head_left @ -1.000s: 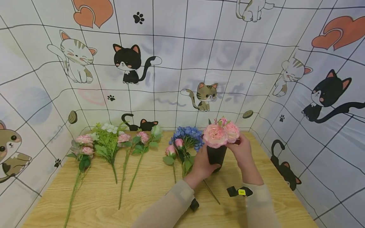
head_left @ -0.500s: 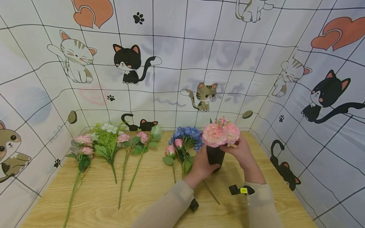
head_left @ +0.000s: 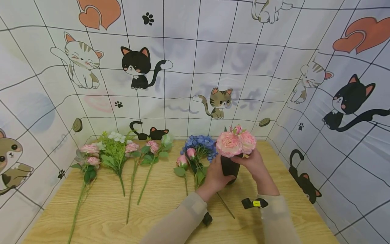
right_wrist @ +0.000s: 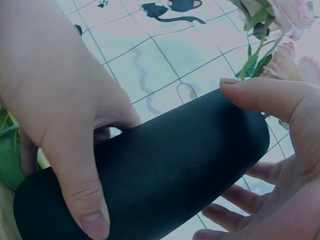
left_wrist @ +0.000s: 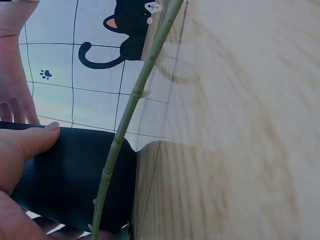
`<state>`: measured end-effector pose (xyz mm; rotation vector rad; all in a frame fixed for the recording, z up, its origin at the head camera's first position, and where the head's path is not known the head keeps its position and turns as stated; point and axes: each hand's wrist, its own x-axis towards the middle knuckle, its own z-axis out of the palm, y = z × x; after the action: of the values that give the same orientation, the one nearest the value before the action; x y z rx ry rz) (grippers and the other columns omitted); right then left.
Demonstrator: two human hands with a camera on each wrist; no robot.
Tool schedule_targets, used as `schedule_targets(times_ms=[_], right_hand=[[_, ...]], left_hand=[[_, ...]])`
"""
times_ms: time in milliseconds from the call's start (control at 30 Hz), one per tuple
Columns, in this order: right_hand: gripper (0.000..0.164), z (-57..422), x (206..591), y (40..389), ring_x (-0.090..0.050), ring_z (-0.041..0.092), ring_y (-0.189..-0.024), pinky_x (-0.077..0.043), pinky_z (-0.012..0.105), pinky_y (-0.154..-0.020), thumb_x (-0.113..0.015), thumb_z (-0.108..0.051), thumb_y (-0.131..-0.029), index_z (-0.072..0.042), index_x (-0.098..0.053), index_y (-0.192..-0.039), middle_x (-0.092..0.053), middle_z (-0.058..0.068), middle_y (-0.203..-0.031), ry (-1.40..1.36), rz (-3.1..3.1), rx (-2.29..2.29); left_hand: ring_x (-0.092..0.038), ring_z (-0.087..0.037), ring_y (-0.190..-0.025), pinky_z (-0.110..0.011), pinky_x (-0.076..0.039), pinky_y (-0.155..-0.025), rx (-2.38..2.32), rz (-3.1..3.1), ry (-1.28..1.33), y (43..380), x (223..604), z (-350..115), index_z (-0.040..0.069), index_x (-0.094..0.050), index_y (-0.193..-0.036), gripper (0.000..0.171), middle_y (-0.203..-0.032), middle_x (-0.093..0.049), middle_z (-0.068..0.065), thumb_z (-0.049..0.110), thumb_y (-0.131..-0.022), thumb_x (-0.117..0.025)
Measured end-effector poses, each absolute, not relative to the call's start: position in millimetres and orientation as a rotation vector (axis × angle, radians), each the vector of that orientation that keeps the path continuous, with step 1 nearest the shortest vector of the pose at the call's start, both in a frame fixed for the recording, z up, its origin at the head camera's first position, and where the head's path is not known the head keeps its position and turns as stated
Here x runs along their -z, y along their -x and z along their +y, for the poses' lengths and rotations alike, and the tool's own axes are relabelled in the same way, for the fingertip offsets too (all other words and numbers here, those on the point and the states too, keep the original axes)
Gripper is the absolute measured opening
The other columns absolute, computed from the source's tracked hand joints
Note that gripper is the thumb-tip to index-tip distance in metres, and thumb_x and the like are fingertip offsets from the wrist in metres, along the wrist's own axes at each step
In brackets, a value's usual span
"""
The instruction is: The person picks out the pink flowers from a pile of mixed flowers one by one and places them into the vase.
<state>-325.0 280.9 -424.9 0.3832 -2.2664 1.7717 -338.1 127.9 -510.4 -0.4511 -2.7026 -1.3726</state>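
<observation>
A black vase [head_left: 230, 169] stands on the wooden table, with full pink peony-like flowers [head_left: 230, 144] above its mouth. My left hand [head_left: 214, 178] grips its lower body; in the left wrist view the thumb lies along the dark wall [left_wrist: 75, 170]. At the rim is my right hand [head_left: 255, 166]. In the right wrist view, its thumb presses on the vase [right_wrist: 170, 150] near the mouth and the other fingers curl behind the far side. Flower stems inside the vase are hidden. A green stem [left_wrist: 125, 120] crosses before the vase in the left wrist view.
Left of the vase lie a blue hydrangea [head_left: 201, 145] and pink rosebuds [head_left: 182, 161], their stems reaching under my left arm. Farther left are several sprays, including green foliage [head_left: 112, 156] and pink flowers [head_left: 90, 154]. A cat-printed cloth [head_left: 182, 84] walls the table [head_left: 164, 217].
My right hand shifts slightly along the rim, its thumb moving left onto the front of the vase. The left hand stays where it was. The pink flowers settle a little to the left.
</observation>
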Motion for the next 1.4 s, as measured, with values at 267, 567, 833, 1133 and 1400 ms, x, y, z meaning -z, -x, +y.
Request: schedule_targets(times_ms=[267, 567, 833, 1133, 1400], right_hand=[[0.084, 275.1, 431.4, 328.3, -0.04, 0.022, -0.13, -0.029, 0.057, -0.111, -0.082, 0.0, -0.074, -0.014, -0.039, -0.145, -0.048, 0.003, -0.139, -0.362, -2.277, -1.738], [0.088, 265.0, 431.7, 327.8, -0.04, 0.024, -0.132, -0.026, 0.053, -0.114, -0.083, -0.002, -0.072, -0.009, -0.037, -0.146, -0.046, 0.013, -0.144, -0.312, -2.275, -1.709], [0.085, 252.3, 415.4, 313.4, -0.035, 0.035, -0.137, -0.023, 0.057, -0.115, -0.081, 0.0, -0.073, 0.0, -0.035, -0.144, -0.043, 0.023, -0.146, -0.276, -2.273, -1.692], [0.085, 261.9, 431.7, 328.4, -0.037, 0.03, -0.135, -0.026, 0.055, -0.114, -0.082, -0.002, -0.074, -0.005, -0.035, -0.145, -0.044, 0.018, -0.146, -0.302, -2.243, -1.699], [0.085, 260.6, 431.1, 326.8, -0.035, 0.032, -0.137, -0.024, 0.057, -0.114, -0.081, -0.002, -0.075, -0.004, -0.034, -0.145, -0.042, 0.018, -0.147, -0.304, -2.269, -1.711]], left_hand=[[-0.043, -0.034, -0.134, -0.052, -0.042, -0.104, 1.376, -2.701, 0.45, 338.9, 511.7, 127.4, 0.019, -0.014, -0.157, 0.106, -0.152, -0.038, -0.014, 0.043, -0.077, -0.08], [-0.05, -0.033, -0.126, -0.051, -0.046, -0.1, 1.328, -2.661, 0.476, 338.9, 511.7, 128.0, 0.016, -0.022, -0.153, 0.1, -0.143, -0.045, -0.014, 0.042, -0.077, -0.081], [-0.049, -0.032, -0.127, -0.051, -0.044, -0.102, 1.338, -2.659, 0.503, 338.7, 511.4, 127.0, 0.017, -0.02, -0.154, 0.101, -0.144, -0.044, -0.013, 0.042, -0.077, -0.081], [-0.048, -0.032, -0.128, -0.051, -0.044, -0.102, 1.341, -2.665, 0.497, 338.1, 507.9, 127.7, 0.016, -0.02, -0.154, 0.101, -0.145, -0.044, -0.014, 0.043, -0.077, -0.081], [-0.047, -0.032, -0.13, -0.051, -0.043, -0.103, 1.37, -2.667, 0.481, 337.5, 509.8, 126.3, 0.017, -0.018, -0.155, 0.104, -0.147, -0.042, -0.014, 0.042, -0.077, -0.081]])
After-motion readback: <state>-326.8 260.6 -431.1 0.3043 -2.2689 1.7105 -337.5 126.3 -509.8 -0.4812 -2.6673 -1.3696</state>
